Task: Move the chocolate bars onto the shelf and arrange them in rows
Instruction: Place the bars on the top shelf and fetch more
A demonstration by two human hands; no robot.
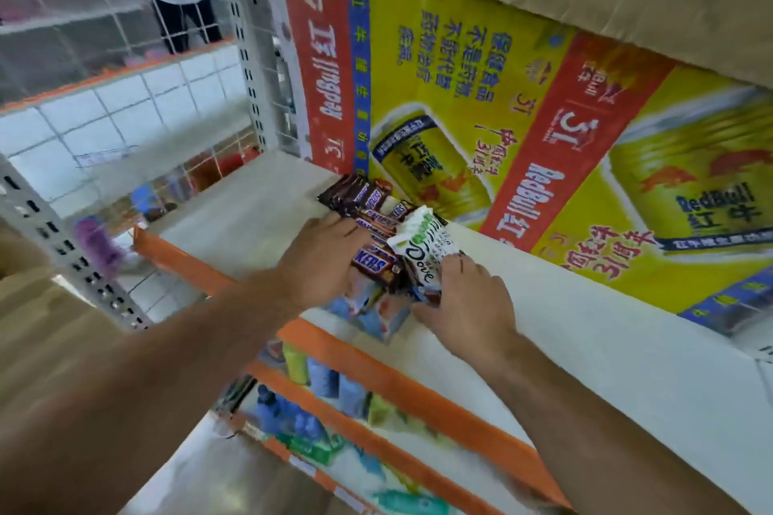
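We see brown Snickers bars point(368, 205) with blue-and-white lettering piled beside white Dove bars point(418, 247) with green print, mid-frame on the white shelf point(251, 197). Our left hand point(324, 253) lies over the Snickers bars; we cannot tell if it grips them. Our right hand point(468, 301) pinches the near end of the Dove bars. A yellow Red Bull carton point(460, 96) stands just behind.

Blurred lower-shelf goods point(322, 380); blue packets point(376, 316) half hidden under chocolate bars point(372, 217)
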